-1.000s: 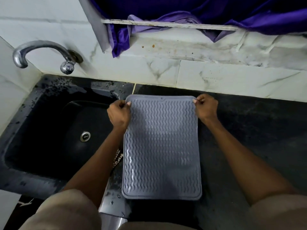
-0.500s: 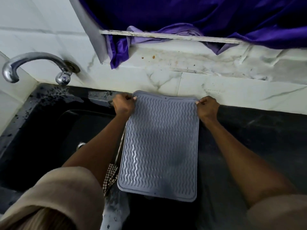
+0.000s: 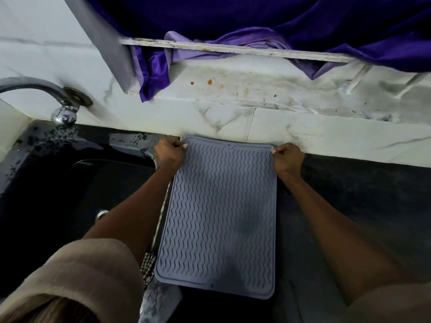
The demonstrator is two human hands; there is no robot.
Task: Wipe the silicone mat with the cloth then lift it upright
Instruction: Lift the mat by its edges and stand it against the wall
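Mat: grey rectangular silicone mat (image 3: 221,213) with wavy raised ribs and a raised border; held by its two far corners, its far edge up against the base of the white marble-patterned wall tiles (image 3: 326,136); it slopes down toward the viewer over the dark stone countertop (image 3: 361,206). Whether the near edge touches the counter cannot be told.
Left hand: left hand (image 3: 168,153) closed in a pinch on the far-left corner of the mat, thumb on the ribbed face.
Right hand: right hand (image 3: 288,157) closed in a pinch on the far-right corner of the mat, thumb tip on the border.
Cloth: checked black-and-white cloth (image 3: 149,264), a narrow strip showing beside the mat's left edge, between the mat and the left forearm; neither hand touches it.
Sink: black sink basin (image 3: 46,183) left of the mat, rim speckled with droplets; round metal drain (image 3: 102,214) partly hidden by the left forearm.
Tap: curved chrome tap (image 3: 58,99) fixed to the wall above the sink's far-left corner.
Fabric: purple satin fabric (image 3: 256,24) hanging over a ledge above the tiles.
Sleeves: beige sleeves (image 3: 88,276) at the bottom of the frame.
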